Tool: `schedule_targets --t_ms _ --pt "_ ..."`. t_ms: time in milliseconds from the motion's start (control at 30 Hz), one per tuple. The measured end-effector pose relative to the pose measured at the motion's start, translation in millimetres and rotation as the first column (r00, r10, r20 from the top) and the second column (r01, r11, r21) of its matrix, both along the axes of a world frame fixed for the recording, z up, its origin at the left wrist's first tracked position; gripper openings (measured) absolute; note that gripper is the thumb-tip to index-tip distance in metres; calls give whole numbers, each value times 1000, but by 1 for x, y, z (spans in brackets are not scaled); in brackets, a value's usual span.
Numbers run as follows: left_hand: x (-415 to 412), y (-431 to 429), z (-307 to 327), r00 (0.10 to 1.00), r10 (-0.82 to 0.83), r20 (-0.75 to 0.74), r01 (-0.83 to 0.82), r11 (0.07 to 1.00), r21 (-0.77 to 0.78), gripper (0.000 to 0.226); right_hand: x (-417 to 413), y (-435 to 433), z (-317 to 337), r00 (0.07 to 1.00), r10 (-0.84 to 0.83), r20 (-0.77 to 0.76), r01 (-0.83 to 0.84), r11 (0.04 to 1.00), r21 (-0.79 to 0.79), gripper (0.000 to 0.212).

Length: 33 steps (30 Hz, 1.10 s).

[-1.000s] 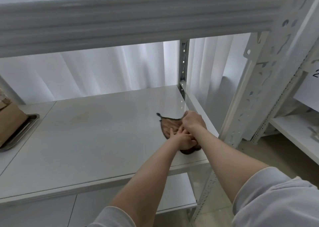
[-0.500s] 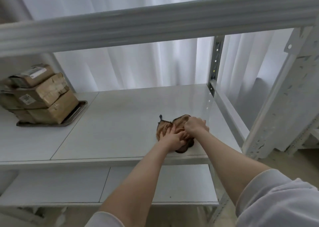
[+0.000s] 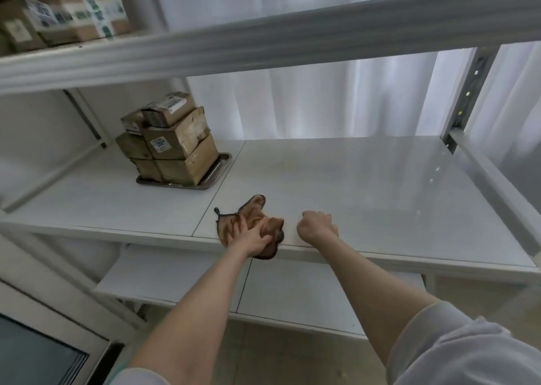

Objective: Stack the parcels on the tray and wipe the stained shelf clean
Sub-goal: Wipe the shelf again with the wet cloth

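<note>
Pressing the cloth (image 3: 252, 222) with our flat left hand (image 3: 248, 239), we see our right hand (image 3: 316, 226) curled and empty, just right of it on the shelf (image 3: 366, 185).

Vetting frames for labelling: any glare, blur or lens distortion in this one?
Head view: backlit through the white curtain, no hard shadows. Head view: soft sheen on the shelf toward its right end. Head view: wide-angle bowing of the upper beam. Head view: cartons top left smeared; stacked parcels and brown cloth fairly sharp.
</note>
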<state>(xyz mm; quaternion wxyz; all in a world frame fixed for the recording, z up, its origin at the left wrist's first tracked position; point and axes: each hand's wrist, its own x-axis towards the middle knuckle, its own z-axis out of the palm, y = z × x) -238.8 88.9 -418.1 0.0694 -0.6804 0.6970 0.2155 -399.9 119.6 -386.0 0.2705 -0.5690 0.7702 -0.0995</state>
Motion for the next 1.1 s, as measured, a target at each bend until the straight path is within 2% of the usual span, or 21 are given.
schedule_targets --t_ms 167,233,300,400,500,700,900,967,1100 --pt "55 -11 -5 965 255 70 -253 967 -37 74 12 6 -6 999 -42 -3 42 999 -12 41" --pt "50 -9 -6 948 304 98 -296 951 -84 77 4 10 -7 997 -79 2 79 996 -51 39" --pt "27 -5 -8 953 281 111 -268 956 -122 76 -14 17 -5 991 -133 12 134 986 -101 38" --pt "-17 0 -9 990 115 82 -106 989 -107 74 -45 26 -1 980 -200 19 201 970 -140 44" --pt "-78 4 -4 995 -95 20 96 992 -76 70 -83 35 2 969 -246 25 247 962 -117 47" --pt "-207 24 1 906 -422 -27 421 907 -24 67 -169 59 0 936 -351 26 352 934 -54 47" --pt "-315 45 -2 784 -616 -74 617 787 -9 73 -242 76 -2 878 -478 35 478 866 -148 43" --pt "-333 50 -2 747 -658 -93 660 751 -7 78 -251 75 -3 868 -495 45 495 853 -168 43" --pt "-340 40 -3 721 -685 -101 686 727 -32 72 -256 62 -8 869 -494 38 493 855 -160 41"
